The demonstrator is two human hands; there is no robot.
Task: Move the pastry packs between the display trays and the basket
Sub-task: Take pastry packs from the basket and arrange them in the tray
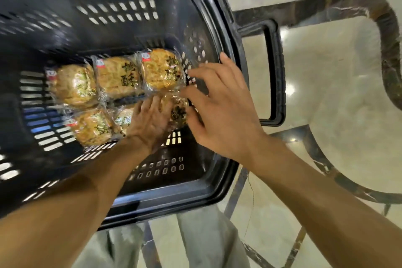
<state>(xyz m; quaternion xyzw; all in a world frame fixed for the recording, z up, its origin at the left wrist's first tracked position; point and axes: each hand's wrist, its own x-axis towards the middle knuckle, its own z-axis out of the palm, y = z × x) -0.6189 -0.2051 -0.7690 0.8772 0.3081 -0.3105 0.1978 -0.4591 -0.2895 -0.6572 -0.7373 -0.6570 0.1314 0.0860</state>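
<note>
Down in the black slotted plastic basket (pixel 165 183), the left hand (pixel 150 124) presses flat on a clear-wrapped golden pastry pack (pixel 179 111), while the right hand (pixel 219 106) hovers beside it, fingers spread, holding nothing. Five other packs lie alongside. Best slip fingers under the wrapper edges rather than squeezing the brittle pastry.

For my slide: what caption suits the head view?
Both hands reach pastry packs in a black basket.
</note>
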